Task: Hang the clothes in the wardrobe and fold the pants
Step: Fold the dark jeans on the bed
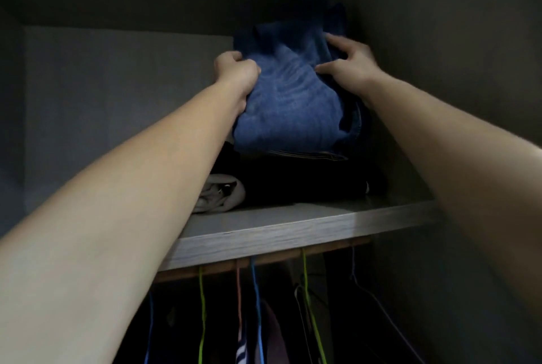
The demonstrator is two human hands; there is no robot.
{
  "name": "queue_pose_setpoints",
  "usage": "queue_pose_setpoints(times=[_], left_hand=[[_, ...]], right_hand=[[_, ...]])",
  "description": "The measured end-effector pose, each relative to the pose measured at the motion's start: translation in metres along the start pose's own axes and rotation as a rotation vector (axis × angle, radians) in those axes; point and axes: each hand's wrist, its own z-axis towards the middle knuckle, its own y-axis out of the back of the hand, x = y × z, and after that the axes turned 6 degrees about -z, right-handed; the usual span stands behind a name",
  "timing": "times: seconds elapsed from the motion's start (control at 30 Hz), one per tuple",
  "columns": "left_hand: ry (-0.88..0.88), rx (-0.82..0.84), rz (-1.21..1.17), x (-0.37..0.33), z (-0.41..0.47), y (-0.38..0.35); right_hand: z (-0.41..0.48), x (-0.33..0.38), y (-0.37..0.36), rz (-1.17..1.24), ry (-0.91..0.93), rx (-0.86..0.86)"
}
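Note:
Folded blue jeans (290,105) lie on top of a dark pile of folded clothes (299,179) on the wardrobe's upper shelf (293,226). My left hand (236,70) grips the jeans' left edge with curled fingers. My right hand (349,60) rests on their right side, its fingers spread and bent over the fabric, thumb pressing the top. Both arms reach up and forward into the wardrobe.
A folded white garment (220,193) lies on the shelf left of the dark pile. Under the shelf, a rail (264,261) carries several coloured hangers (202,305) with clothes. The wardrobe's right wall (440,70) stands close beside the stack.

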Motion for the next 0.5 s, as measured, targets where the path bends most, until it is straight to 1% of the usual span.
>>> queue_pose_setpoints(times=[0.03,0.07,0.13,0.17,0.2,0.27,0.4,0.43,0.47,0.5], left_hand=[[0.022,0.062,0.1,0.007,0.0,-0.002],[0.061,0.142,0.205,0.016,-0.001,-0.004],[0.241,0.283,0.372,0.04,-0.011,-0.006],[0.302,0.314,0.422,0.054,-0.013,-0.007],[0.325,0.329,0.442,0.067,-0.012,-0.008],[0.331,0.323,0.438,0.085,-0.007,-0.012],[0.292,0.303,0.416,0.083,-0.001,-0.016],[0.289,0.34,0.407,0.078,-0.002,-0.014],[0.309,0.414,0.398,0.071,-0.004,-0.01],[0.336,0.523,0.407,0.063,-0.008,-0.004]], right_hand=[[0.006,-0.008,-0.005,-0.032,-0.042,0.022],[0.01,-0.019,-0.01,-0.12,-0.085,0.064],[0.013,-0.042,-0.022,-0.473,-0.171,0.218],[0.01,-0.051,-0.026,-0.615,-0.191,0.279],[0.008,-0.061,-0.03,-0.672,-0.2,0.313],[0.007,-0.076,-0.034,-0.677,-0.215,0.325],[0.003,-0.087,-0.035,-0.573,-0.272,0.287],[0.0,-0.087,-0.037,-0.527,-0.281,0.294],[0.0,-0.088,-0.037,-0.472,-0.293,0.311],[-0.002,-0.088,-0.037,-0.399,-0.311,0.346]])
